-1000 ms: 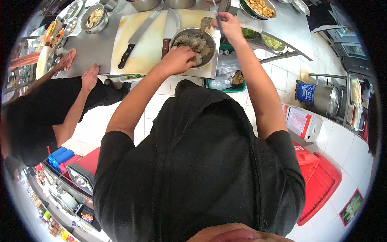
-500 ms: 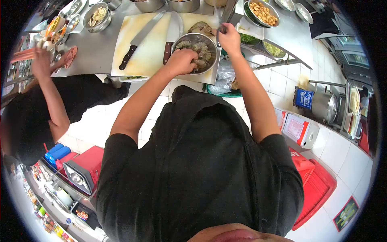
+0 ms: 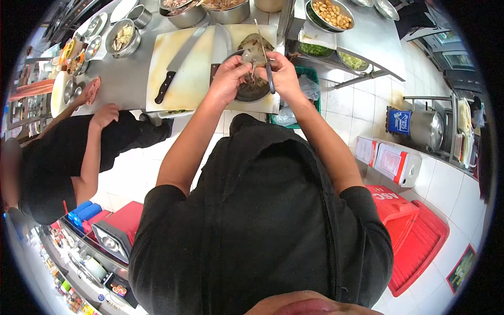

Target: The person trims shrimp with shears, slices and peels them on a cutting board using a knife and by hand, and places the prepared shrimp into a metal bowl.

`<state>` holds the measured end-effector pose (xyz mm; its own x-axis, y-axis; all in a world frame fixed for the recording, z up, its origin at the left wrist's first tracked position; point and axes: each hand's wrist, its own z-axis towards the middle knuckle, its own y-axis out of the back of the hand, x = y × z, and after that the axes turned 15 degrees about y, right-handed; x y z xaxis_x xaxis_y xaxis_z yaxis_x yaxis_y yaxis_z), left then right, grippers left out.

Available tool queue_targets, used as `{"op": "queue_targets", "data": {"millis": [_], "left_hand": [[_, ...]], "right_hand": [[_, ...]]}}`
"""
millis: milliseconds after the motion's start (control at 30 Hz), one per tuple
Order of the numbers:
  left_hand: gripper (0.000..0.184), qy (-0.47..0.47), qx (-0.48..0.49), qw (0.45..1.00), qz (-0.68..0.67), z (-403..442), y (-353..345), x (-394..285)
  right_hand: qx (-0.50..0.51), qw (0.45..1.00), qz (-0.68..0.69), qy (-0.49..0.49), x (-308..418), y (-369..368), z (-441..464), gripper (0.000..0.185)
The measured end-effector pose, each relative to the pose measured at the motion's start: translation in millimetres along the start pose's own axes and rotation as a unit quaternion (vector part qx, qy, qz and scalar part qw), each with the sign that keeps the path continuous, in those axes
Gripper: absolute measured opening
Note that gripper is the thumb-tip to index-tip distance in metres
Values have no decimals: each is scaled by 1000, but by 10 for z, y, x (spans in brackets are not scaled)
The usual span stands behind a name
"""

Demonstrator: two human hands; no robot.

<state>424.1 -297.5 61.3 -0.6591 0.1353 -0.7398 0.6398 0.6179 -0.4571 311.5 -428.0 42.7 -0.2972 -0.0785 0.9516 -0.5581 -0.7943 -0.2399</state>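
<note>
My left hand [image 3: 229, 79] is closed on a raw grey shrimp [image 3: 253, 56], lifted above the metal bowl [image 3: 251, 98]. My right hand [image 3: 283, 77] grips a small thin-bladed knife [image 3: 270, 76] by its dark handle, blade pointing away from me. The right thumb is close to the shrimp; whether it touches is unclear. More shrimp lie in the bowl, mostly hidden under my hands. Beyond it, a small pile of shrimp [image 3: 262, 40] rests on the white cutting board [image 3: 194, 86]. Left of the bowl lie a black-handled knife [image 3: 181, 60] and a wide cleaver [image 3: 220, 44], its handle partly hidden.
Metal pots [image 3: 226, 14] stand behind the board. A bowl of golden cubes [image 3: 332, 14] sits on the right table. At the left, a co-worker in black [image 3: 63, 163] stands near a piece of meat [image 3: 93, 90]. Below the board's right end is a green bin [image 3: 310, 76].
My left hand has come up out of the bowl with a shrimp. My right hand has brought the knife left, close to it. The co-worker's raised hand has come down.
</note>
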Motion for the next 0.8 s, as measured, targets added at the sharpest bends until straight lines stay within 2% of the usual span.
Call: {"op": "queue_targets", "data": {"millis": [100, 200, 333, 433, 533, 567, 667, 800], "left_hand": [[9, -3, 47, 998, 52, 43, 132, 28], [9, 26, 29, 996, 78, 20, 219, 59], [15, -9, 11, 996, 91, -7, 259, 65], [21, -8, 14, 998, 61, -41, 229, 22], [25, -7, 41, 999, -23, -44, 244, 20], [24, -13, 48, 998, -40, -49, 258, 15], [23, -31, 69, 994, -83, -85, 342, 3], [24, -51, 115, 988, -84, -110, 392, -122]], "right_hand": [[-6, 1000, -18, -16, 57, 29, 1, 53], [36, 998, -37, -20, 44, 143, 0, 51], [105, 991, -76, -27, 138, 159, -20, 50], [135, 986, -90, -40, 219, 62, -13, 50], [93, 991, -98, 8, 352, 37, 0, 48], [85, 993, -77, 29, 542, 62, -54, 39], [156, 978, -42, -130, 915, 335, -190, 41], [217, 953, 0, -209, 1072, 367, -473, 42]]}}
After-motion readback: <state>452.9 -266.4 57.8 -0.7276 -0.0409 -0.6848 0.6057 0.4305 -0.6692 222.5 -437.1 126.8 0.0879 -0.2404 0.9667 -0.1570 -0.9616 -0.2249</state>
